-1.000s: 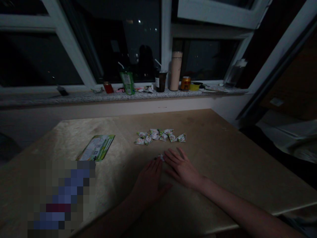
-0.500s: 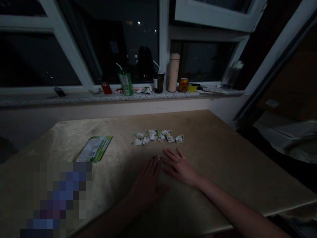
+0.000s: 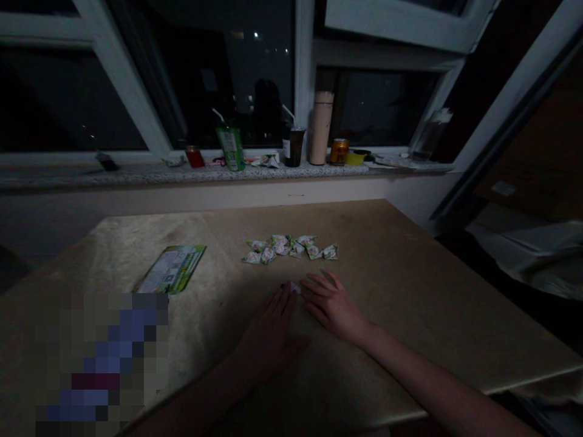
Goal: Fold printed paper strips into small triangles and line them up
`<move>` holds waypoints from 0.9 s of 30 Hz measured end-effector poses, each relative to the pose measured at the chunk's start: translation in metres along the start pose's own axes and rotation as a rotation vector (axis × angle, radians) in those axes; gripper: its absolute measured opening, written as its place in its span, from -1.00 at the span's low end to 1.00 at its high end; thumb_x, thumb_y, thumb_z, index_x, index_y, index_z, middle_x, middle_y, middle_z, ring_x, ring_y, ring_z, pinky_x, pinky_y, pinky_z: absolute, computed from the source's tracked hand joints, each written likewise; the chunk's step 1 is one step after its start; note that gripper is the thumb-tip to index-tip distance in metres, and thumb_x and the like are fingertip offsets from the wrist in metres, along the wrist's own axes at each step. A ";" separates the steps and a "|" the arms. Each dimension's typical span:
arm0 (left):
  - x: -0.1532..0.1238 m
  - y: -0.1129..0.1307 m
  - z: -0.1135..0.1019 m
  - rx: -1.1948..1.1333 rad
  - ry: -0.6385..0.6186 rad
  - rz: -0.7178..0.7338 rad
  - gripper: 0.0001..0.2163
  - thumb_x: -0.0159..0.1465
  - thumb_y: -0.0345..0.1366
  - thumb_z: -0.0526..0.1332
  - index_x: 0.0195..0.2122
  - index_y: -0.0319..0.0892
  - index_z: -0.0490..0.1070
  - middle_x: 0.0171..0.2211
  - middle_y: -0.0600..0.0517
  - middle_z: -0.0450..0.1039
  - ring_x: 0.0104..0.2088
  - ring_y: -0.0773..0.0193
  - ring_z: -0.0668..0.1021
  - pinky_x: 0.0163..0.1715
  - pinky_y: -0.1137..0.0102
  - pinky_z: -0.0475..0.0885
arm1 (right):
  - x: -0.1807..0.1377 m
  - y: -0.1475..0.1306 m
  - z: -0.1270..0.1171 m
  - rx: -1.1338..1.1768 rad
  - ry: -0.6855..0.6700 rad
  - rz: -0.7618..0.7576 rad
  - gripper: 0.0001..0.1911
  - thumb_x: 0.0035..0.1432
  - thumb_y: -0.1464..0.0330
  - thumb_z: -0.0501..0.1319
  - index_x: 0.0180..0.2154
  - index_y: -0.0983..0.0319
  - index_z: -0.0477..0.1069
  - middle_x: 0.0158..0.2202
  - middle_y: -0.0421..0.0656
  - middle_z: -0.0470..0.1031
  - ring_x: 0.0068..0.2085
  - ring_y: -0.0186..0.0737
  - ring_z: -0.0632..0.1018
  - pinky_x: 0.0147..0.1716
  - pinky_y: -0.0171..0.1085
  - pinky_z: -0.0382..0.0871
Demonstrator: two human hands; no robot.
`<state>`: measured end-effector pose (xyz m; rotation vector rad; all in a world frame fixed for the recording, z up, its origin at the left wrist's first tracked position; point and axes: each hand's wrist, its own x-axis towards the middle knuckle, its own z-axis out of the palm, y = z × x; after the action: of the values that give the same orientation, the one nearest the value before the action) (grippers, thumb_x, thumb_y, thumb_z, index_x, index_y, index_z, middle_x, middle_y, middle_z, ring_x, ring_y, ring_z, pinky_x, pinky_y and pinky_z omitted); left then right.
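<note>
My left hand [image 3: 268, 325] lies flat on the table with its fingers stretched forward. Its fingertips rest against a small wrapped candy [image 3: 295, 287], mostly covered by my fingers. From the other side my right hand [image 3: 336, 306] lies with fingers spread, its fingertips close to that same candy; whether they touch it I cannot tell. Beyond both hands is a loose group of several wrapped candies [image 3: 281, 244] with white and green wrappers. To the left lies a flat green and white packet [image 3: 172, 269].
The table [image 3: 387, 255] has a tan cover. Behind it, a stone windowsill [image 3: 150, 175] holds a green cup [image 3: 231, 147], a dark cup with a straw [image 3: 292, 147], a pink flask [image 3: 321, 128], a gold can [image 3: 339, 152] and a red jar [image 3: 195, 157]. A blurred-out patch hides the lower left.
The view has shifted slightly. My right hand has moved a little, and slightly more of the small candy shows between my fingertips. The candy group and the packet stay put.
</note>
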<state>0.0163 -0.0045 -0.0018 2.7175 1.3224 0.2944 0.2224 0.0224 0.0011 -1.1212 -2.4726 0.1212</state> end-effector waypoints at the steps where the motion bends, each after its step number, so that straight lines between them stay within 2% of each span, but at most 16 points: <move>1: 0.000 0.000 0.000 -0.004 -0.003 0.003 -0.26 0.25 0.08 0.07 0.29 -0.37 -0.03 0.30 -0.29 -0.06 0.28 -0.06 0.08 0.18 0.09 0.13 | 0.001 0.000 0.001 0.000 0.000 -0.002 -0.68 0.32 0.31 0.03 0.05 0.14 0.39 0.12 -0.14 0.39 0.21 -0.10 0.27 0.24 0.11 -0.08; 6: -0.001 -0.002 0.004 0.001 0.033 0.007 -0.24 0.23 0.07 0.11 0.29 -0.38 -0.02 0.29 -0.30 -0.03 0.27 -0.07 0.11 0.17 0.08 0.15 | 0.005 -0.002 0.002 0.016 0.012 -0.030 -0.66 0.31 0.34 0.02 0.08 0.14 0.36 0.05 -0.13 0.47 0.18 -0.15 0.32 0.26 0.06 -0.13; 9: -0.001 -0.002 0.004 0.006 0.045 0.000 -0.25 0.21 0.07 0.14 0.27 -0.37 0.02 0.29 -0.28 0.00 0.27 -0.07 0.12 0.18 0.09 0.15 | 0.007 -0.004 0.000 0.021 0.002 -0.072 -0.66 0.32 0.32 0.01 0.09 0.16 0.34 0.08 -0.13 0.43 0.20 -0.18 0.31 0.28 0.05 -0.23; 13: 0.000 -0.004 -0.004 0.019 0.000 0.017 -0.30 0.25 0.06 0.10 0.25 -0.39 0.07 0.28 -0.30 0.01 0.26 -0.05 0.13 0.19 0.09 0.13 | 0.007 -0.005 -0.001 0.025 -0.038 -0.113 -0.61 0.32 0.28 0.02 0.15 0.19 0.25 0.13 -0.10 0.38 0.22 -0.17 0.27 0.28 0.09 -0.37; 17: -0.001 -0.010 -0.009 0.020 -0.051 0.069 -0.35 0.32 -0.03 0.06 0.27 -0.41 0.02 0.29 -0.27 -0.03 0.28 0.04 0.09 0.22 0.16 0.08 | 0.006 -0.005 -0.002 0.021 -0.063 -0.107 -0.58 0.33 0.28 0.00 0.19 0.16 0.19 0.16 -0.07 0.34 0.22 -0.15 0.27 0.26 0.14 -0.41; 21: -0.005 -0.014 -0.009 0.046 -0.043 0.067 -0.36 0.32 -0.05 0.05 0.28 -0.44 0.01 0.29 -0.28 -0.02 0.27 0.04 0.11 0.20 0.18 0.12 | 0.006 -0.006 -0.002 0.020 -0.058 -0.083 -0.60 0.34 0.24 -0.01 0.16 0.13 0.25 0.12 -0.10 0.39 0.22 -0.13 0.28 0.25 0.18 -0.44; 27: -0.006 -0.006 -0.013 0.136 -0.010 -0.002 -0.38 0.31 0.02 0.01 0.21 -0.42 0.18 0.22 -0.30 0.14 0.21 -0.06 0.24 0.16 0.08 0.16 | 0.009 -0.008 -0.002 -0.013 -0.020 -0.076 -0.63 0.32 0.20 0.02 0.08 0.15 0.34 0.07 -0.14 0.44 0.20 -0.10 0.31 0.26 0.17 -0.45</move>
<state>0.0051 -0.0057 0.0086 2.8238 1.3909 0.1967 0.2123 0.0230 0.0076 -1.0340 -2.5335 0.0948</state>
